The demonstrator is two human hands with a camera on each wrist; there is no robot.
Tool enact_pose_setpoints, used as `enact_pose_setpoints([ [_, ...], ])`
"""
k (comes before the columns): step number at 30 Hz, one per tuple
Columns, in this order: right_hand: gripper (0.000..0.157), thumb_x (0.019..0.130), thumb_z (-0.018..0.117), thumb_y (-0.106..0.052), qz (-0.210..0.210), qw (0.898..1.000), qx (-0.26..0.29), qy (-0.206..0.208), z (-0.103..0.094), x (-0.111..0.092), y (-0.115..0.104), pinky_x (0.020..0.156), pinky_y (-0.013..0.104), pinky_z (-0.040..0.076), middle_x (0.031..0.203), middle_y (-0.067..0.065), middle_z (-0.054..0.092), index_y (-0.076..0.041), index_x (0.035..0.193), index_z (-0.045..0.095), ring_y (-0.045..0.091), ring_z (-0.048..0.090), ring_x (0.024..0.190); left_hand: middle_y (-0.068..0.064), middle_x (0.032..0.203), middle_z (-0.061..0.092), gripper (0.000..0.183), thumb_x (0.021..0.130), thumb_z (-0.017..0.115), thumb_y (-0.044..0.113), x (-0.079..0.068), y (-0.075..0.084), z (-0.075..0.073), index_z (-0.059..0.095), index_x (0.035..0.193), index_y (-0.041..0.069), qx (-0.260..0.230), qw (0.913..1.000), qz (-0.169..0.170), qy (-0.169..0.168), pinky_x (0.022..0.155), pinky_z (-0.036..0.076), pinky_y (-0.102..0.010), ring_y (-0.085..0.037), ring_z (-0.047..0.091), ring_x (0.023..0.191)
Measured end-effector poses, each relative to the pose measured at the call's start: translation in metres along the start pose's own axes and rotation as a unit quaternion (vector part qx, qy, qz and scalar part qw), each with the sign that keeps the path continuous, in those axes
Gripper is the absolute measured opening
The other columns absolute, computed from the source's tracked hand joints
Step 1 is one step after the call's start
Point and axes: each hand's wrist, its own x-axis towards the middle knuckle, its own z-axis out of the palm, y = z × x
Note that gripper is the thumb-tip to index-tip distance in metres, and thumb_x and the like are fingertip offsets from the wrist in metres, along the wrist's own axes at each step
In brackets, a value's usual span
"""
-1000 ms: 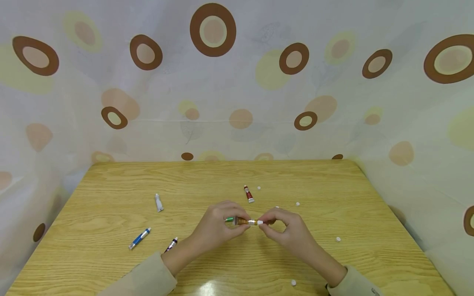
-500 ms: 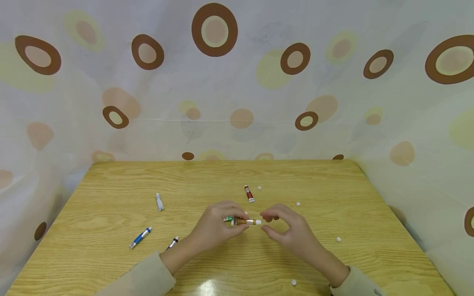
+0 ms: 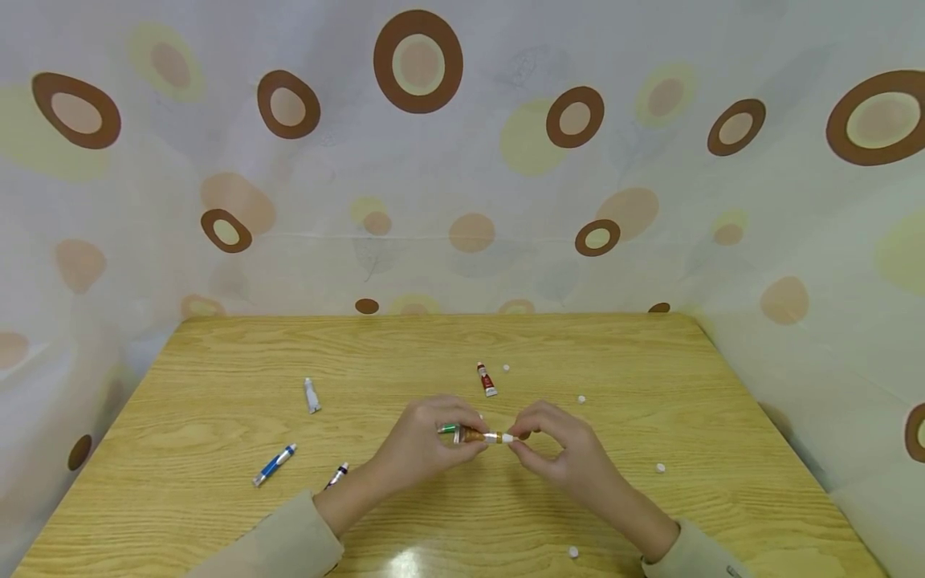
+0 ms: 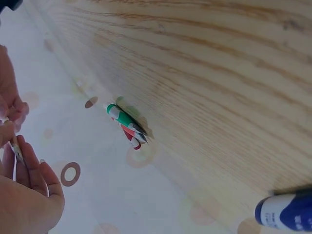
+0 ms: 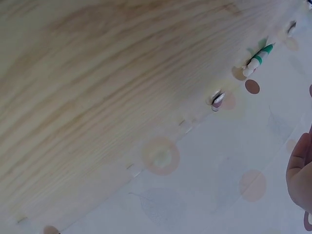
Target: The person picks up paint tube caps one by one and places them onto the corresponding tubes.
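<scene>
My left hand [image 3: 433,437] pinches a small golden-brown paint tube [image 3: 493,437] between thumb and fingers, nozzle end to the right. At that end sits a white cap [image 3: 509,438], which my right hand [image 3: 560,440] pinches between thumb and fingertip. A green paint tube [image 3: 448,429] lies on the table behind the left hand, partly hidden by it. In the left wrist view, the left hand [image 4: 31,200] is at the left edge around the thin tube. Only part of a hand [image 5: 300,178] enters the right wrist view, and what it holds is hidden there.
On the wooden table [image 3: 433,514] lie a red tube [image 3: 487,379], a white tube [image 3: 311,396], a blue tube [image 3: 275,465] and a dark tube [image 3: 337,475] beside the left wrist. Loose white caps [image 3: 661,468] are scattered on the right. A patterned sheet [image 3: 462,160] surrounds the table.
Half a second ago my right fingers were spread off the cap; now they pinch it again, as they did a second ago. The left hand keeps its hold on the tube.
</scene>
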Motion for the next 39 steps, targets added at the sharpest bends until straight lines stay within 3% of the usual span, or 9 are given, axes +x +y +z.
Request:
enact_pose_setpoints([
  [7,0.027,0.080,0.081,0.007,0.010,1.000,0.016,-0.010,0.0004,0.0000,-0.0018,0.076,0.023,0.058,0.094,0.001,0.071,-0.013,0.095,0.070,0.010,0.064,0.082,-0.001,0.094,0.079,0.012,0.083,0.085,0.007,0.0002,0.0012,0.0005,0.080,0.094,0.010,0.029,0.9992,0.026,-0.004,0.075,0.057,-0.018,-0.006,0.066,0.080],
  [15,0.024,0.085,0.080,-0.001,0.070,0.997,0.011,-0.043,-0.0002,-0.0028,-0.0026,0.077,0.028,0.059,0.097,-0.008,0.070,-0.017,0.101,0.071,0.008,0.064,0.086,-0.001,0.093,0.079,0.012,0.083,0.085,0.007,-0.0011,0.0005,0.0004,0.080,0.094,0.009,0.042,0.9987,0.026,-0.013,0.074,0.057,-0.021,-0.007,0.065,0.079],
  [19,0.032,0.081,0.083,-0.001,0.059,0.997,-0.011,-0.039,-0.0001,-0.0034,-0.0029,0.079,0.028,0.059,0.101,-0.007,0.070,-0.016,0.105,0.070,0.008,0.064,0.089,-0.001,0.094,0.079,0.011,0.084,0.084,0.008,-0.0012,0.0004,0.0001,0.080,0.095,0.009,0.035,0.9993,0.009,-0.013,0.075,0.057,-0.018,-0.007,0.066,0.080],
  [27,0.040,0.073,0.083,0.011,-0.023,0.999,-0.033,-0.008,0.0034,0.0002,-0.0016,0.085,0.015,0.053,0.101,0.000,0.070,-0.011,0.104,0.069,0.014,0.065,0.086,-0.001,0.094,0.079,0.012,0.084,0.085,0.007,-0.0017,-0.0013,0.0005,0.080,0.094,0.009,0.021,0.9996,0.011,-0.012,0.074,0.057,-0.017,-0.007,0.066,0.080],
  [34,0.021,0.085,0.079,0.000,-0.015,0.999,-0.036,-0.008,0.0053,0.0009,-0.0018,0.081,0.020,0.056,0.099,-0.002,0.070,-0.012,0.100,0.071,0.012,0.064,0.084,-0.001,0.095,0.079,0.012,0.083,0.085,0.007,-0.0012,-0.0015,0.0001,0.080,0.094,0.009,0.019,0.9996,0.014,-0.013,0.075,0.057,-0.018,-0.007,0.066,0.081],
  [39,0.020,0.085,0.078,0.002,-0.004,0.999,-0.030,-0.015,0.0055,0.0015,-0.0033,0.077,0.023,0.057,0.096,-0.004,0.069,-0.013,0.097,0.071,0.008,0.062,0.083,-0.001,0.094,0.079,0.013,0.082,0.086,0.008,-0.0008,-0.0008,-0.0006,0.080,0.094,0.010,0.037,0.9989,0.024,-0.012,0.074,0.056,-0.017,-0.007,0.066,0.081],
])
